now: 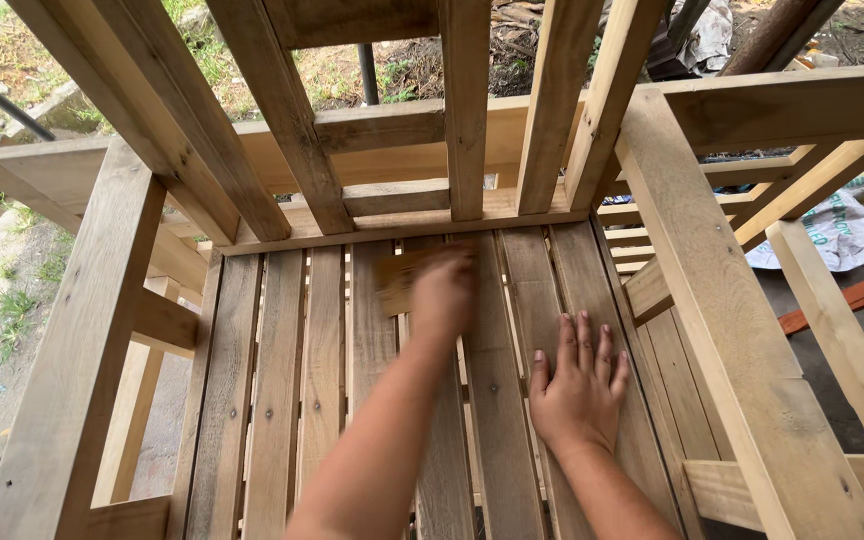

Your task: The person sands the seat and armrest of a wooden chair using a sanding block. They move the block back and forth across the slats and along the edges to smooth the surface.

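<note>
Head: L hand (442, 292) w/ sandpaper (395, 280)

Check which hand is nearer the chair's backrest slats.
Left. The left hand, blurred and holding a brownish pad, is on the seat just below the backrest slats. The right hand lies flat further down the seat.

The chair's seat slats (497, 400) are bare, matt, grainy wood; the armrest (722, 300) paler, smoother wood.
</note>
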A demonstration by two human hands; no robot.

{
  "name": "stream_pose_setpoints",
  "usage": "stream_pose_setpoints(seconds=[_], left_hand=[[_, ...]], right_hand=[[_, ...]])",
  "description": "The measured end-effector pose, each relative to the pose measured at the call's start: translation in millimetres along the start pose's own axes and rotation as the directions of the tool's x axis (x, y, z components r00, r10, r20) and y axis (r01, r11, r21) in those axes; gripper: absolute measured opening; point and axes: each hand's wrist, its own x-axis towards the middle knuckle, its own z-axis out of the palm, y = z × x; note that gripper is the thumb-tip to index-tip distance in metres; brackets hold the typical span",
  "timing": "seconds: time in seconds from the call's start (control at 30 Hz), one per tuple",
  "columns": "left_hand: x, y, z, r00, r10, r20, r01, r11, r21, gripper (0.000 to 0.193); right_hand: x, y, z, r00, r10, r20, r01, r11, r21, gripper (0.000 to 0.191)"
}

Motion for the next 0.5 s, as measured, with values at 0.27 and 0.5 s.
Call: stream_pose_setpoints(seconds=[0.27,0.5], left_hand=[[9.3,36.0,40.1,0.814,0.386,0.435,-0.515,0.825,0.231,0.057],[-2.0,-109.0,-178.7,0.917,-0.398,-0.012,0.389,0.889,0.239,0.038]], right_hand=[[1.1,-2.0,0.6,0.999,0.007,0.037,-0.008,1.000,0.026,0.068],[1.0,-2.4,3.2,1.000,0.013,0.021,-0.013,1.000,-0.008,0.068]])
